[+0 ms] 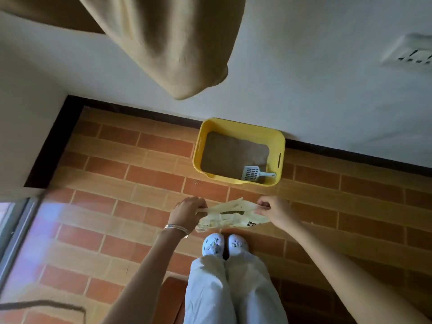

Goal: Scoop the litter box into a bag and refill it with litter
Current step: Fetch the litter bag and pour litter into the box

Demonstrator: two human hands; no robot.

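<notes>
A yellow litter box (280, 146) stands on the brick-pattern floor against the white wall, filled with brown litter (231, 153). A pale slotted scoop (253, 173) lies in its near right corner. In front of the box, above my feet, I hold a thin pale-yellow plastic bag (231, 215) stretched between both hands. My left hand (187, 212) grips the bag's left handle. My right hand (272, 206) pinches the right handle. The bag hangs crumpled, its mouth partly pulled apart.
A tan curtain (168, 43) hangs from above at the left. A dark skirting strip (350, 157) runs along the wall's foot. A glass door frame (16, 230) is at the left. A wall socket (409, 53) sits upper right. My white shoes (224, 244) stand on the floor.
</notes>
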